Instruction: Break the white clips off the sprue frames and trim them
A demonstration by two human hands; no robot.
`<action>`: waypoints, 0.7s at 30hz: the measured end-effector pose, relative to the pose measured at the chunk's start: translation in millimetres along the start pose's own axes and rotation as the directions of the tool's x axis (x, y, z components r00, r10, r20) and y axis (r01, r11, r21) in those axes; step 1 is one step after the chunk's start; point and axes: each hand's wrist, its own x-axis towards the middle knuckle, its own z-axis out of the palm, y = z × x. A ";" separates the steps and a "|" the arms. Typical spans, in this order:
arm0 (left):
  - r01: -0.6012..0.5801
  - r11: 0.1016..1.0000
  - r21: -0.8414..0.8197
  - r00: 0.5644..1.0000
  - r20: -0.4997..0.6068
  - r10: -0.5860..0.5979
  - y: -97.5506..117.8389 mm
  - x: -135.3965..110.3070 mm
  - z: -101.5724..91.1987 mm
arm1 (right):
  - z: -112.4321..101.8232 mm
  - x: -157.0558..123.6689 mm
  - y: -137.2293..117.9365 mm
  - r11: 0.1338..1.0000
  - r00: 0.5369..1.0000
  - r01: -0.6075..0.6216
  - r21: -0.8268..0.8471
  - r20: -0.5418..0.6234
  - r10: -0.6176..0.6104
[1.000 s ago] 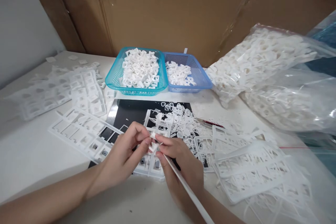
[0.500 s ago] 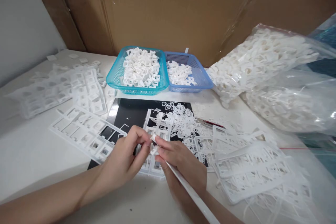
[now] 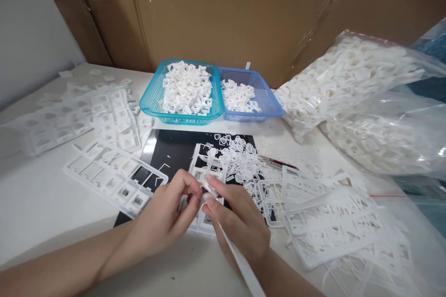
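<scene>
My left hand (image 3: 170, 209) is closed in a pinch at the edge of a small white plastic piece (image 3: 209, 188). My right hand (image 3: 240, 220) grips that piece between thumb and fingers. A long white strip (image 3: 242, 260) also passes through my right hand and runs down toward the bottom edge. The fingertips of both hands nearly meet, so part of the piece is hidden. Beneath them a white plastic frame of moulded parts (image 3: 196, 162) lies on a black mat (image 3: 177, 148). Thin white trimmings (image 3: 240, 158) are heaped on the mat's right side.
Behind the mat stand a teal basket (image 3: 148, 109) and a blue basket (image 3: 270, 102), both holding white pieces. Tweezers (image 3: 278, 162) lie to the right, near stacked empty frames (image 3: 334, 227). More part frames (image 3: 111, 176) lie left. Filled plastic bags (image 3: 348, 74) bulge at right.
My right hand has shifted slightly left and turned, and the strip's lower end has swung left. The small piece between the fingers has tilted. My left hand has barely moved.
</scene>
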 end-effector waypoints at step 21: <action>-0.040 0.999 -0.004 0.983 -0.180 0.039 2.2 -7.6 10.8 | 11.8 0.2 2.1 0.988 0.997 0.053 -0.144 -0.055 -0.062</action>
